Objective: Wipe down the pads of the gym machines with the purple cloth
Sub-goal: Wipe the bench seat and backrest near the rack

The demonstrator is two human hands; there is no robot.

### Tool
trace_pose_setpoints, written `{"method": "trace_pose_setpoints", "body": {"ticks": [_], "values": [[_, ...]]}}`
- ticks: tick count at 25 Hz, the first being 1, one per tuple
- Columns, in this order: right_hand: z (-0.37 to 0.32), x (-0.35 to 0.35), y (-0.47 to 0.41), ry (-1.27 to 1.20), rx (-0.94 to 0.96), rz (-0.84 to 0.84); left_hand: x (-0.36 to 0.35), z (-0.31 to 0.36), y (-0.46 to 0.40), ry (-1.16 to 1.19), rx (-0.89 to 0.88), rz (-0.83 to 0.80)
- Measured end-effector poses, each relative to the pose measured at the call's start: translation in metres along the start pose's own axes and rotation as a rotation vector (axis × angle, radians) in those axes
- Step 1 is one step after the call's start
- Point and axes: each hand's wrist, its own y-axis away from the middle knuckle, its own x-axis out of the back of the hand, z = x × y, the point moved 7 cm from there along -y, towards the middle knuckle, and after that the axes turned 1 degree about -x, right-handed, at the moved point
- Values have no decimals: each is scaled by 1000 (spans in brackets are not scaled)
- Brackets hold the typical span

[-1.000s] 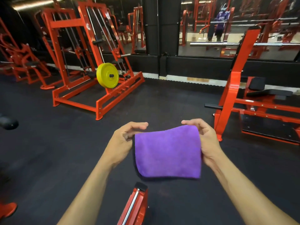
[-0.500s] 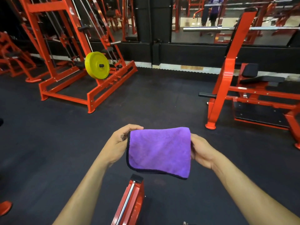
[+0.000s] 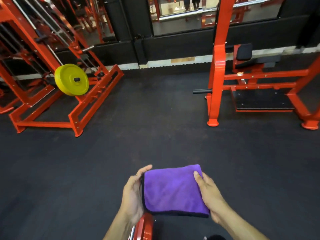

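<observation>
Two hands gripping folded purple cloth (image 3: 174,189), black-edged, left hand (image 3: 132,194), right hand (image 3: 210,196)

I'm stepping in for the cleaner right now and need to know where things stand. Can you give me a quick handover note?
Left hand: grips the left edge of the folded purple cloth.
Right hand: grips its right edge, thumb on top.
Cloth: held in the air over the black floor, touching no machine.
Nearest visible pad: black seat pad on the red machine, ahead to the right.
Done: no wiping shows here.
Left: carry the cloth to the pads and wipe them, probably starting with that seat.
</observation>
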Motion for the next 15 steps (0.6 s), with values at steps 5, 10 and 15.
{"method": "trace_pose_setpoints", "body": {"ticks": [5, 10, 15], "values": [[-14, 50, -57, 119, 55, 198, -35, -29, -72, -507, -108, 144], [-44, 77, -116, 156, 71, 276, -81, -17, -128, -613, -257, 277], [-81, 87, -200, 215, 94, 365, -73, -16, -247, -650, -198, 191]]}}
